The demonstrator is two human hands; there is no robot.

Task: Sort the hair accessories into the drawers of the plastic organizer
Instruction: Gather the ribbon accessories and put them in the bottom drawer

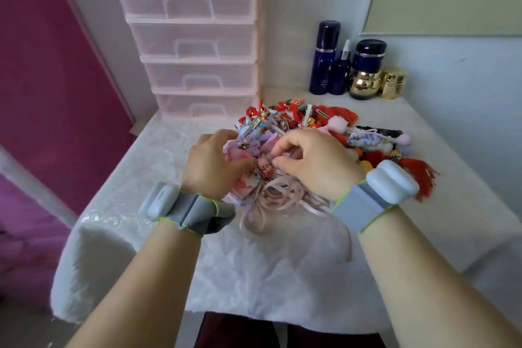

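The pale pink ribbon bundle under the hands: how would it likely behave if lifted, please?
The pale pink ribbon bundle would probably flop and trail, since its thin loops sprawl loosely. It looks light. It may snag the purple fabric flower lying against it in the pile.

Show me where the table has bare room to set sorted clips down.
Bare cloth lies left of the left hand below the organizer, and near the front edge between both forearms. Crowded: the accessory pile from centre rightward; bottles fill the back.
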